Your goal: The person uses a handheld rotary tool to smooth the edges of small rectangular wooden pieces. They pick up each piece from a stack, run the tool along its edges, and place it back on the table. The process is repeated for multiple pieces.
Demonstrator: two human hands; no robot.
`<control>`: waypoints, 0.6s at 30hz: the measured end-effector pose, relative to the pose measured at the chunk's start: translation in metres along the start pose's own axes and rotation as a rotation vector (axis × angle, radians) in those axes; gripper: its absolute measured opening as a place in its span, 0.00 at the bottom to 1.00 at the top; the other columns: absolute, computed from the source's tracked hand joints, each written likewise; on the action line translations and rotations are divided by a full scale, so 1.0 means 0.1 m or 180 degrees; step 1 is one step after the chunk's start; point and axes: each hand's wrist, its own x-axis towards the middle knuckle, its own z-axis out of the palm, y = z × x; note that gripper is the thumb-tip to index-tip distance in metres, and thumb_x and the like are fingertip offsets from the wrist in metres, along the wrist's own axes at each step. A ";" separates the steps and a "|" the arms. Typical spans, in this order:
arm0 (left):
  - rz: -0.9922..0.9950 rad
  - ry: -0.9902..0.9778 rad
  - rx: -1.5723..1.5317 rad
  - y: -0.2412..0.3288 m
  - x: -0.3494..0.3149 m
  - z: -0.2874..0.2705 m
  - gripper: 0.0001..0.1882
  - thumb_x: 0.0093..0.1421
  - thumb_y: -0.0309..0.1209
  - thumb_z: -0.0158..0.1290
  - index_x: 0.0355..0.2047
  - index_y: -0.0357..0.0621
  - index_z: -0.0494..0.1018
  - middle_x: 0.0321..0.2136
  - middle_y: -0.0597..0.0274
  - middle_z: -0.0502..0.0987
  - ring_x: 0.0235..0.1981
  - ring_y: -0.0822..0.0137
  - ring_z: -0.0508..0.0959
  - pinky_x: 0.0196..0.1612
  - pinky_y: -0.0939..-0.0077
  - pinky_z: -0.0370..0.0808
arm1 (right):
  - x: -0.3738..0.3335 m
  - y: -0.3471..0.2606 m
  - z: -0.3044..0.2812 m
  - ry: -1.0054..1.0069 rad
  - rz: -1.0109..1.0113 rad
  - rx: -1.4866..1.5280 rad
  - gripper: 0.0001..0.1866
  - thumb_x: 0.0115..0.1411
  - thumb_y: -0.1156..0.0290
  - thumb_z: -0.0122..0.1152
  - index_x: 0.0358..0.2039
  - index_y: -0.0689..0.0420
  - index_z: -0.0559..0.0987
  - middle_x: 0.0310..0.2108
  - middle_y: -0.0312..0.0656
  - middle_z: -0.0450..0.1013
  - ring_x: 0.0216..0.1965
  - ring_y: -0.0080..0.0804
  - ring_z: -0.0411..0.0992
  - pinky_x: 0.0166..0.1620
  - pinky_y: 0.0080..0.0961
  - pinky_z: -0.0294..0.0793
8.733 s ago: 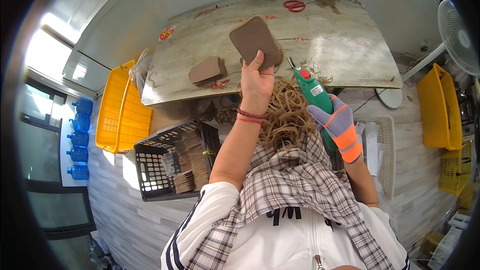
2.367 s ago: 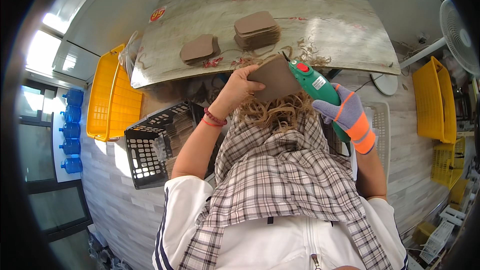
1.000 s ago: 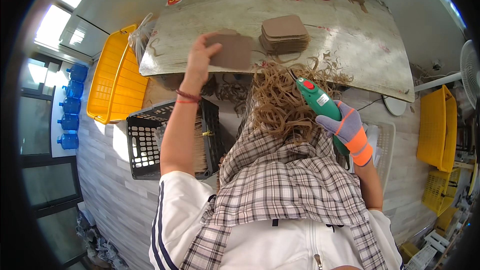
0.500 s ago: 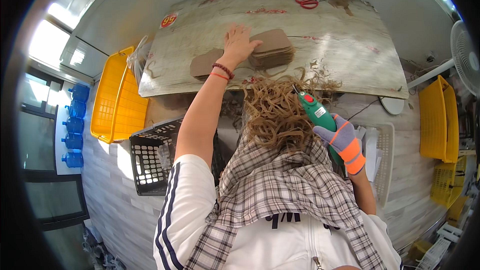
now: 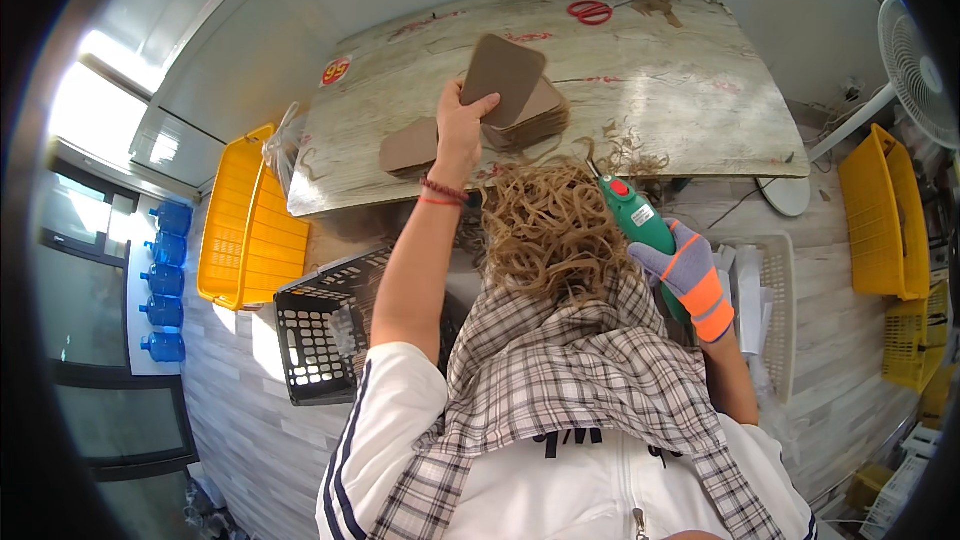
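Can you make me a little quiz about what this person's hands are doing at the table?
1. True or false: the left hand holds up a brown cardboard piece.
2. What does the gloved right hand grip? A) red scissors B) green power tool C) yellow crate
3. Fill in: the heap of shavings in the person's lap is ____ in colour.

Key: 1 true; 2 B, the green power tool; 3 tan.

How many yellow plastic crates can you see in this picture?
3. One yellow crate sits left of the table; another yellow crate stands at the right; a third yellow crate sits below it, partly cut off. More may be hidden.
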 end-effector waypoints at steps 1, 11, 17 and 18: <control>-0.0113 0.0016 -0.0633 0.05 -0.15 0.10 0.15 0.55 0.17 0.56 0.41 0.37 0.67 0.40 0.56 0.75 0.41 0.60 0.76 0.47 0.67 0.74 | 0.02 0.00 0.01 0.0101 -0.0103 -0.0028 0.21 0.52 0.65 0.70 0.40 0.64 0.74 0.20 0.34 0.72 0.17 0.16 0.68 0.21 0.15 0.66; -0.0513 0.0471 -0.3257 -0.13 -0.85 0.79 0.21 0.58 0.14 0.51 0.51 0.44 0.65 0.48 0.58 0.72 0.50 0.61 0.73 0.56 0.64 0.72 | 0.04 -0.32 0.15 0.0444 -0.0292 0.0059 0.23 0.49 0.59 0.73 0.37 0.62 0.76 0.21 0.33 0.73 0.20 0.15 0.68 0.23 0.16 0.68; -0.0530 0.0411 -0.3386 -0.20 -0.89 0.91 0.21 0.57 0.14 0.52 0.50 0.43 0.64 0.49 0.58 0.72 0.51 0.59 0.72 0.57 0.62 0.71 | 0.04 -0.29 0.19 0.0515 -0.0386 0.0152 0.23 0.49 0.59 0.73 0.37 0.63 0.76 0.21 0.33 0.72 0.20 0.14 0.67 0.23 0.16 0.67; -0.0538 0.0425 -0.3357 -0.21 -0.90 0.92 0.22 0.58 0.14 0.51 0.50 0.43 0.64 0.49 0.58 0.71 0.51 0.59 0.72 0.57 0.63 0.71 | 0.04 -0.29 0.19 0.0505 -0.0380 0.0136 0.22 0.50 0.61 0.72 0.37 0.63 0.75 0.21 0.33 0.72 0.19 0.14 0.67 0.22 0.16 0.67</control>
